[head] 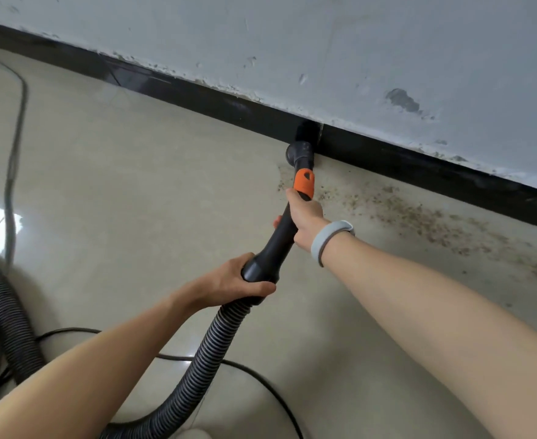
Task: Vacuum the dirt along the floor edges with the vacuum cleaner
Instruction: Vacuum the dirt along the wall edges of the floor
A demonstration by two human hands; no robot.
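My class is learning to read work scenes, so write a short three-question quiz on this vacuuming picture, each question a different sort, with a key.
1. True or false: the brush nozzle sits against the black baseboard.
2. Which of the hands grips the wand nearer the orange collar? A) left hand B) right hand
3. Fill in: the scattered dirt lies on the floor to the ____ of the nozzle in the picture.

Key: 1 true; 2 B; 3 right.
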